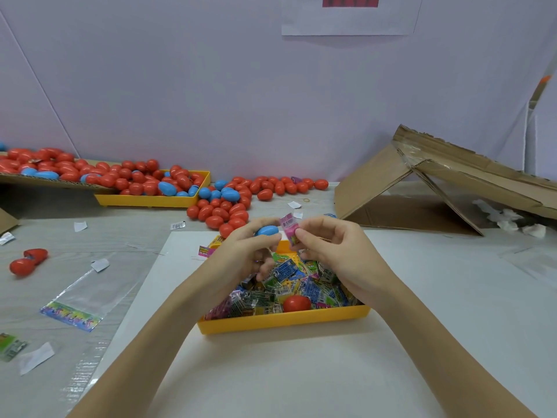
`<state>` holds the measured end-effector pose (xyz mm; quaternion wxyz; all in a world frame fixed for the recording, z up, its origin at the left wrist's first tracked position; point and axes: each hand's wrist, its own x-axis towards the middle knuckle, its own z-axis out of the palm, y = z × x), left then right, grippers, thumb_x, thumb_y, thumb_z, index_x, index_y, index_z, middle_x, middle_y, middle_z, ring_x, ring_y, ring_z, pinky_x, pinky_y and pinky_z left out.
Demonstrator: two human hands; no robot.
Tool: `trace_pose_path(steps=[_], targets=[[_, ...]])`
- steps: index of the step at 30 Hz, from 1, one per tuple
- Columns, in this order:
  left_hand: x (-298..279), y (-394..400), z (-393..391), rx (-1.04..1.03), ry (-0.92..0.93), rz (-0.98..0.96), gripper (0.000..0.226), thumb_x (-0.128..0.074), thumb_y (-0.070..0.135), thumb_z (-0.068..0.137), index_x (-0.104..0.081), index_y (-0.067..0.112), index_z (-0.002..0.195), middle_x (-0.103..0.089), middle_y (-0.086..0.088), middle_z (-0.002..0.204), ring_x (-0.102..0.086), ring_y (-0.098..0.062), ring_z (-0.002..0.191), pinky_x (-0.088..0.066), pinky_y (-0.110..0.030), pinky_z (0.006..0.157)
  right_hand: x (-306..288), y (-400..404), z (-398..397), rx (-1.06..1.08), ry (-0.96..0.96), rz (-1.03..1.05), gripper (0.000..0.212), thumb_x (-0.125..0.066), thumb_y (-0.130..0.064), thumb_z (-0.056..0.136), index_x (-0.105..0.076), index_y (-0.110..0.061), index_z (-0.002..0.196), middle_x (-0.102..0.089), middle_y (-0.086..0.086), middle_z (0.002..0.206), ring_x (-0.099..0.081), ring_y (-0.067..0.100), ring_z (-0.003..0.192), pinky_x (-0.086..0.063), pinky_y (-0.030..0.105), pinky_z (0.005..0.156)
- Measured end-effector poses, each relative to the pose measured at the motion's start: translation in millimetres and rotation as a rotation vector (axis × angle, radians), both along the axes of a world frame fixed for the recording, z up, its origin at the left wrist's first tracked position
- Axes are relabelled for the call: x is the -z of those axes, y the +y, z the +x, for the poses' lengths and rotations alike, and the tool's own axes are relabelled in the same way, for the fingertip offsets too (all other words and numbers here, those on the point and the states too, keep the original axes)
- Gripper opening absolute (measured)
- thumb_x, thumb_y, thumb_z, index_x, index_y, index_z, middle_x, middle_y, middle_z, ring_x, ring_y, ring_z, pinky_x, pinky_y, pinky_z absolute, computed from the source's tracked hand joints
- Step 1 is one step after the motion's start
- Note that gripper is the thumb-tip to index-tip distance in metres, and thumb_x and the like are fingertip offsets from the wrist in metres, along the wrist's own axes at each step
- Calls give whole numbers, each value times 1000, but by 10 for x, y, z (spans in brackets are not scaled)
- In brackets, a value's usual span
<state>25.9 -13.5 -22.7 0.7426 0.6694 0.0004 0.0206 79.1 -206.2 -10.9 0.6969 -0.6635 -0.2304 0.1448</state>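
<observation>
Two hands meet over the far edge of the yellow tray (283, 322), which sits on a white sheet (271, 372) towards the near edge of the table (126, 236). From the head camera, the left hand (244, 248) curls its fingers round a blue egg (267, 230) held in the air. The egg's long axis runs nearly level, left to right, with one end facing the right hand (328, 245). That hand pinches a small pink packet (289, 229) between thumb and fingertips. The packet stands nearly upright, its top leaning a little left, just beside the egg's right end; I cannot tell whether they touch. I'd judge the packet is bound for the egg, so that short sideways gap is what counts. Whether the egg is open is hidden. Loose packets (289, 282) and a red egg (297, 303) lie in the tray below.
</observation>
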Motion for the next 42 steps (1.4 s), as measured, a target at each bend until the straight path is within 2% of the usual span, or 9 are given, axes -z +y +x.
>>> trace_pose_path(steps=[2, 5, 7, 10, 16, 21, 27, 36, 42], targets=[[-15, -5, -11, 30, 9, -46, 28, -52, 6, 104, -56, 16, 130, -56, -5, 76, -50, -20, 52, -43, -28, 44, -14, -22, 7, 77, -3, 3, 14, -72, -18, 96, -75, -10, 107, -80, 5, 98, -77, 13, 85, -56, 16, 64], [-26, 4, -81, 25, -70, 132, 26, -56, 20, 104, -46, 12, 127, -64, -10, 86, -61, -25, 62, -53, -32, 54, 3, -46, 27, 178, -93, -54, 10, -73, -21, 96, -76, -19, 105, -80, -1, 91, -74, 6, 77, -53, 14, 59], [-47, 0, -106, 31, -121, 257, 31, -62, 29, 99, -56, 12, 125, -74, -6, 96, -72, -26, 77, -59, -31, 69, 12, -47, 31, 204, -174, -84, 9, -72, -20, 96, -77, -22, 104, -79, -5, 87, -72, 3, 76, -53, 14, 60], [-73, -24, -117, 1, -203, 321, 27, -66, 19, 99, -66, 17, 125, -78, -3, 103, -76, -22, 89, -58, -26, 82, 10, -38, 25, 197, -276, -94, 9, -72, -17, 97, -76, -21, 103, -78, -7, 88, -72, 4, 79, -55, 15, 67], [-85, -48, -115, -70, -238, 154, 17, -62, 20, 101, -68, 11, 114, -76, -10, 100, -77, -32, 83, -60, -26, 75, 5, -16, 8, 202, -355, -80, 7, -69, -14, 98, -73, -17, 104, -77, -8, 92, -73, 5, 80, -56, 17, 65], [-66, -54, -108, -65, -204, 117, 23, -69, 19, 97, -73, 18, 119, -78, -2, 111, -78, -26, 97, -57, -22, 87, 9, -13, 9, 174, -332, -68, 8, -68, -10, 99, -72, -13, 105, -77, 1, 98, -75, 11, 81, -59, 22, 67], [-58, -22, -107, -58, -217, 205, 29, -69, 14, 97, -70, 21, 125, -80, -4, 98, -77, -18, 89, -57, -21, 83, 0, -33, 29, 141, -319, -94, 7, -66, -8, 99, -70, -10, 105, -78, 4, 97, -77, 17, 83, -62, 27, 68], [-53, -12, -101, -60, -223, 239, 28, -70, 15, 96, -70, 20, 123, -77, -6, 104, -76, -20, 87, -58, -24, 83, -22, -37, 21, 101, -255, -123, 7, -63, -9, 101, -69, -10, 105, -78, 6, 98, -78, 22, 83, -64, 34, 72], [-64, -17, -104, -57, -233, 243, 27, -70, 15, 96, -70, 21, 123, -77, -6, 103, -76, -19, 87, -57, -22, 82, -56, -31, -12, 90, -134, -95, 9, -61, -12, 102, -70, -9, 104, -78, 7, 94, -77, 14, 76, -57, 18, 61]])
